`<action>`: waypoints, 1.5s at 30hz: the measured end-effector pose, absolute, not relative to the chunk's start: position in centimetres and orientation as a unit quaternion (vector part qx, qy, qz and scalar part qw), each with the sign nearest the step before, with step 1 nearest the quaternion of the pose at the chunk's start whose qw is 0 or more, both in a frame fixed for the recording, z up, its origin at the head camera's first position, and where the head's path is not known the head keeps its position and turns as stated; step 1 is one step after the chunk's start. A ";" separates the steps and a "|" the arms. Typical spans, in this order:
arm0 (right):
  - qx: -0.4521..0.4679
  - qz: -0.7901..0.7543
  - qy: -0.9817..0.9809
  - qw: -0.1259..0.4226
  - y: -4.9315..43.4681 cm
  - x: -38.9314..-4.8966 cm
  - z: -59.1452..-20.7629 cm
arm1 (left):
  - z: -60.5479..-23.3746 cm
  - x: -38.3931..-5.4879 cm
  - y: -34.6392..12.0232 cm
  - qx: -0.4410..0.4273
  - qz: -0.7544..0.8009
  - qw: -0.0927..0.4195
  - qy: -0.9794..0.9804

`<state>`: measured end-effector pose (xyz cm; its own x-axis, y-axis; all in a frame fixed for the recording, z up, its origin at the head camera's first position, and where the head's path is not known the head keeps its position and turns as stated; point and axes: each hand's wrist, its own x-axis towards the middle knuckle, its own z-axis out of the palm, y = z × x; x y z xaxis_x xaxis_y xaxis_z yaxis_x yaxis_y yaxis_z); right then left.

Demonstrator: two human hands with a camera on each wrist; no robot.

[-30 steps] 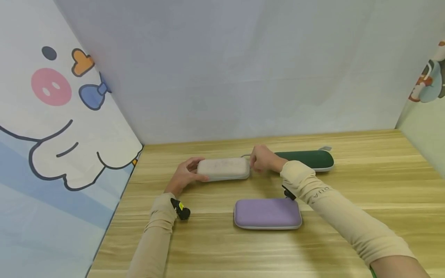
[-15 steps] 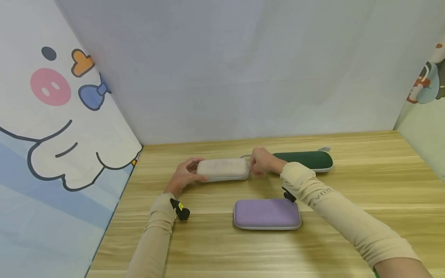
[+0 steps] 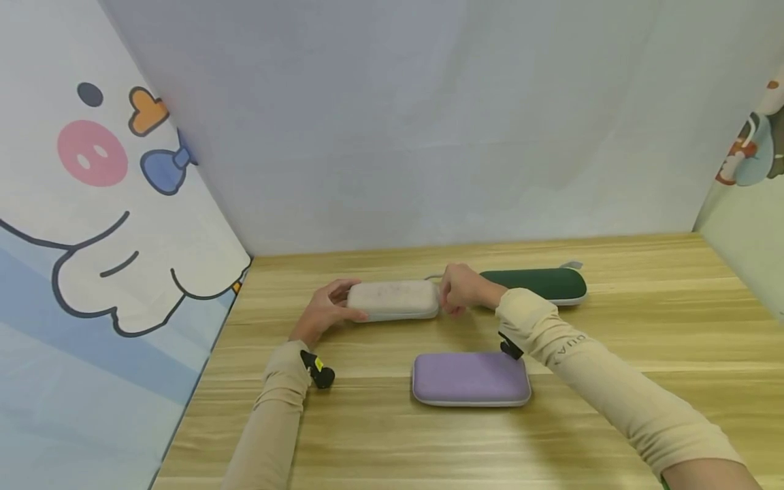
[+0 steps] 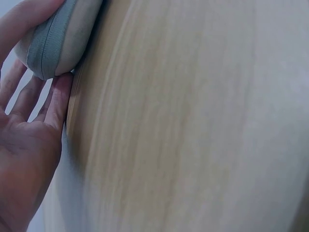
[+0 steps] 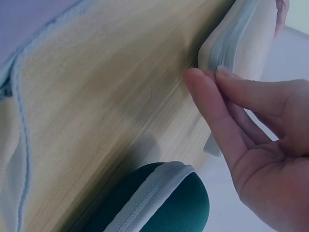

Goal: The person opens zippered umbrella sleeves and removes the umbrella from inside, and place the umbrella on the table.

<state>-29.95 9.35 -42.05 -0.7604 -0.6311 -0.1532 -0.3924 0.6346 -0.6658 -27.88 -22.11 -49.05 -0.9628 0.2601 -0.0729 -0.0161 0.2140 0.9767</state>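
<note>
A cream zippered case [image 3: 393, 299] with a grey-green zip band lies near the back of the table. My left hand [image 3: 323, 309] grips its left end, thumb on the near side and fingers round the far side. In the left wrist view that hand [image 4: 29, 125] holds the rounded end of the case [image 4: 72, 38]. At the right end, my right hand [image 3: 463, 289] has thumb and forefinger pinched together against the zip band [image 5: 227, 50]. The zip pull is hidden at those fingertips. The zip looks closed along the visible side.
A dark green zippered case [image 3: 551, 282] lies right of my right hand, partly under that forearm. Nearer, a purple zippered case [image 3: 470, 378] lies on the wooden table [image 3: 367, 435]. A pale cloth wall [image 3: 429, 136] rises behind the table, and a cartoon-printed one [image 3: 92, 272] at left.
</note>
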 end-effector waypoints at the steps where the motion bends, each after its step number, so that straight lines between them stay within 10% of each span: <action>1: -0.288 -0.319 0.882 0.195 9.4 -29.9 -42.1 | -48.6 -27.7 -22.0 0.079 0.621 0.114 0.771; 25: -0.320 -0.288 0.882 0.194 7.8 -28.9 -42.6 | -50.0 -28.3 -22.3 0.084 0.623 0.112 0.770; 45: -0.379 -0.246 0.888 0.091 6.3 -27.8 -42.6 | -50.0 -28.5 -22.5 0.091 0.625 0.112 0.767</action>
